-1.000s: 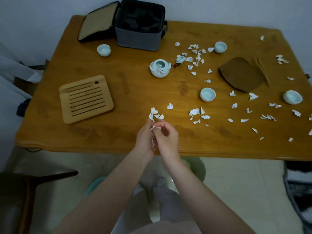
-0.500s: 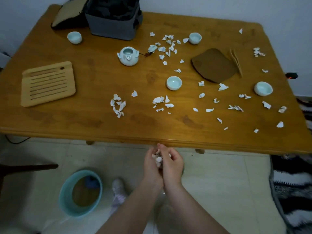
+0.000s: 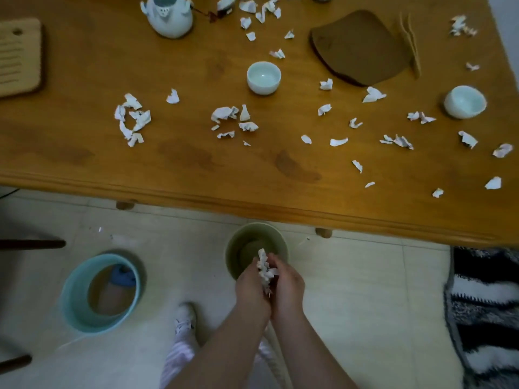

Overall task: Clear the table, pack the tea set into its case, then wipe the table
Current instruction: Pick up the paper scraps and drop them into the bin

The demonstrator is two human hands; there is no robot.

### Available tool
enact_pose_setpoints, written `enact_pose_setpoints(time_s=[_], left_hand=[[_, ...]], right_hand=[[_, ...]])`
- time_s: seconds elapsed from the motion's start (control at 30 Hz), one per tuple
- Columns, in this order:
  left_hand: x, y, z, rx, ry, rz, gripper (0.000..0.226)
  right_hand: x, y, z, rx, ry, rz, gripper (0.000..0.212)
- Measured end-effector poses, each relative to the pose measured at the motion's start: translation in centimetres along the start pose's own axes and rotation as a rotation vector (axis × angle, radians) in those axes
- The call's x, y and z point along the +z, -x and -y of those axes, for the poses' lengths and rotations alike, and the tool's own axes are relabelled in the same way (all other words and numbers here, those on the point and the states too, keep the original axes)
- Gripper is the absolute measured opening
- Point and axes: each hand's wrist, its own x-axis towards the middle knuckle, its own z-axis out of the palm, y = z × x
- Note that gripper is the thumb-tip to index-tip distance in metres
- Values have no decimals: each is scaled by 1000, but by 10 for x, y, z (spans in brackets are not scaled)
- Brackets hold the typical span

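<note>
My left hand (image 3: 250,287) and my right hand (image 3: 289,284) are cupped together below the table edge, holding a bunch of white paper scraps (image 3: 264,270) between them, just above a green bin (image 3: 238,248) on the floor. On the wooden table (image 3: 196,175) lie several more paper scraps (image 3: 132,119). A pale teapot (image 3: 170,16) stands at the top. One teacup (image 3: 263,77) sits mid-table, another teacup (image 3: 464,101) at the right. A brown cloth (image 3: 359,46) lies at the upper right, a wooden tray (image 3: 19,57) at the left edge.
A light blue bucket (image 3: 81,313) with a blue rag inside stands on the tiled floor at the left. A black-and-white striped rug (image 3: 486,310) lies at the right. A dark chair part (image 3: 31,244) juts in from the left. My shoe (image 3: 184,318) is below.
Both hands carried the gathered scraps off the table edge and down over the green bin. The view tilted down, so the case and far cups left the frame.
</note>
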Motion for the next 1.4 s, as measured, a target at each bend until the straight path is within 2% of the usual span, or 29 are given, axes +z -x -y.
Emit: enact_pose_setpoints(time_s=[0.1, 0.27, 0.37, 0.57, 0.7, 0.83, 1.2, 1.4], left_hand=[[2, -24, 7, 1, -53, -63, 24], [3, -59, 9, -82, 21, -61, 38], [1, -68, 9, -43, 72, -98, 26], [6, -75, 4, -47, 152, -44, 26], [5, -78, -4, -36, 167, -3, 51], [8, -79, -9, -22, 189, 27, 64], [11, -85, -24, 31, 116, 14, 69], [15, -83, -25, -10, 168, 41, 72]], right_hand=[[-6, -29, -8, 87, -78, -24, 15], [-10, -67, -18, 188, -190, -68, 13], [-9, -80, -22, 211, -234, -35, 32], [-6, -91, -18, 208, -304, -41, 26], [-1, -93, -14, 196, -295, -15, 40], [0, -93, -7, 199, -280, 6, 43], [0, -76, 8, 114, -54, -56, 39], [10, -76, 12, 152, -101, -25, 35]])
